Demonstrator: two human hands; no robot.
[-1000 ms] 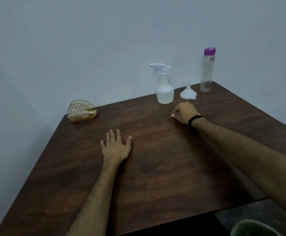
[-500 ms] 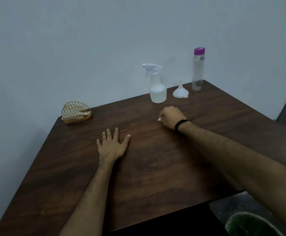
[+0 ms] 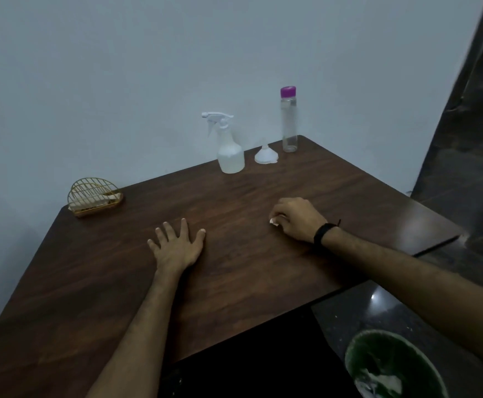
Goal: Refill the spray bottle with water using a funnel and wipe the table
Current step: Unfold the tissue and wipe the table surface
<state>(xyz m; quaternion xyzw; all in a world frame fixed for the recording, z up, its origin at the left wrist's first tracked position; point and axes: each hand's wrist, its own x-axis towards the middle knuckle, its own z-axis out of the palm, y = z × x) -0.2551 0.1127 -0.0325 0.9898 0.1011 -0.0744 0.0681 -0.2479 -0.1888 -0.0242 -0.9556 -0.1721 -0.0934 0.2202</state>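
I see my right hand (image 3: 296, 219) curled tight on a small white wad (image 3: 274, 222) to rub the worktop (image 3: 234, 268), my left hand (image 3: 177, 245) flat and open holding nothing to steady me, and the spray bottle (image 3: 230, 150) standing far behind them beside the funnel (image 3: 265, 155).

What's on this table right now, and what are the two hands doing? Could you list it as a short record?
Table: dark wooden table against a pale wall
Spray bottle: upright at the far edge, trigger head on
Funnel: upside down, between the two bottles
Water bottle: tall, clear, purple cap on
Napkin holder: gold wire, far left corner
Left hand: flat on the table, fingers spread
Right hand: closed on a small white wad, pressed to the table
Bin: green, on the floor at lower right
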